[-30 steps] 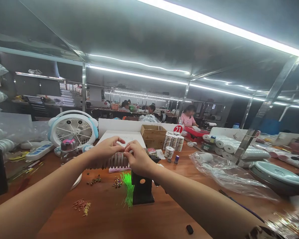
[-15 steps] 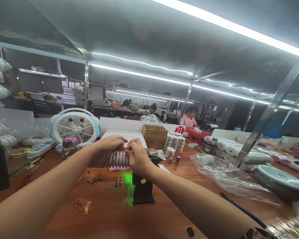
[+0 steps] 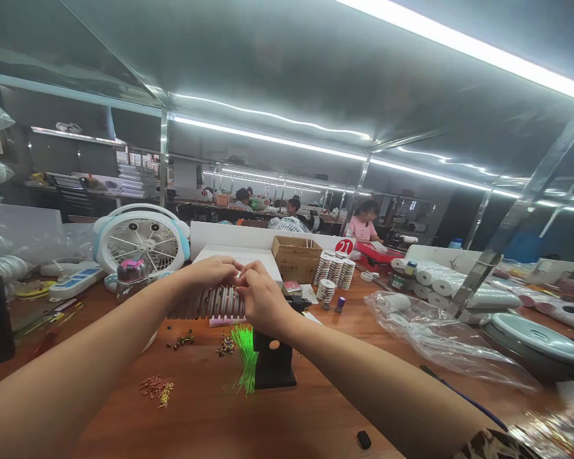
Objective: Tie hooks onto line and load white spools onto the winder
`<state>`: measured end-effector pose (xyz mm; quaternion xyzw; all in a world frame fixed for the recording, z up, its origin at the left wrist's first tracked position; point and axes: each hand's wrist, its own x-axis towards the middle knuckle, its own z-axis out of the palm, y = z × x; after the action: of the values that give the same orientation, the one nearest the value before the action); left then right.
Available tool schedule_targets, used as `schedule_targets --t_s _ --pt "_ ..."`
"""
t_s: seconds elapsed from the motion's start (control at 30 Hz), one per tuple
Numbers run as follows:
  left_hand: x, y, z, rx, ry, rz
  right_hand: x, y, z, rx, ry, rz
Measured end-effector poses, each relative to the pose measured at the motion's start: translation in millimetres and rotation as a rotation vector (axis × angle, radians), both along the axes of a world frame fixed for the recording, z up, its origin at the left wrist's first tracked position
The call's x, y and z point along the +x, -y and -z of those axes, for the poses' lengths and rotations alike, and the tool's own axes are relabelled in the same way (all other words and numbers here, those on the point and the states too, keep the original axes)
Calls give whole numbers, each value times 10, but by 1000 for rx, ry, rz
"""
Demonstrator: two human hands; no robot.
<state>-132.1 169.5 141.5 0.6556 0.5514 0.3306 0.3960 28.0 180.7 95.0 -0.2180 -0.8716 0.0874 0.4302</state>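
My left hand (image 3: 213, 272) and my right hand (image 3: 264, 301) meet above a row of thin pale discs (image 3: 213, 304) held side by side on a black stand (image 3: 274, 363). The fingertips of both hands are pinched close together; whatever is between them is too small or hidden to make out. Bright green strands (image 3: 245, 357) lie in a bundle left of the stand's foot. Close by is a small heap of multicoloured beads (image 3: 226, 345), with dark little pieces (image 3: 182, 341) farther left. Reddish pieces (image 3: 154, 386) and gold bits (image 3: 166, 394) lie nearer me.
A fan (image 3: 143, 242) and a power strip (image 3: 76, 282) stand at left. Behind my hands are a cardboard box (image 3: 296, 260) and stacked wound spools (image 3: 335, 271). A plastic bag (image 3: 440, 338), white rolls (image 3: 440, 280) and a metal post (image 3: 502, 242) are at right. A person (image 3: 363, 223) sits beyond.
The fingertips of my hands have drawn slightly closer together, the right ones rising a little. The view has shifted slightly; the things on the table lie as before.
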Motion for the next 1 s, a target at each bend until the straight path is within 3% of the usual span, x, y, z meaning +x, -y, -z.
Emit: schedule_targets --t_s 0.17,0.37,0.6,0.83,1.0 --pt "31 50 -51 7 -28 -22 -11 -1 12 17 26 12" --pt "10 21 -41 54 -60 -45 101 9 -19 -24 -62 -85" --pt "4 32 -45 65 -92 -47 215 -66 53 145 96 -198" --pt "63 119 -57 184 -170 -23 236 -42 62 241 68 -132" --pt "126 412 92 344 -255 26 403 33 -76 73 -124 85"
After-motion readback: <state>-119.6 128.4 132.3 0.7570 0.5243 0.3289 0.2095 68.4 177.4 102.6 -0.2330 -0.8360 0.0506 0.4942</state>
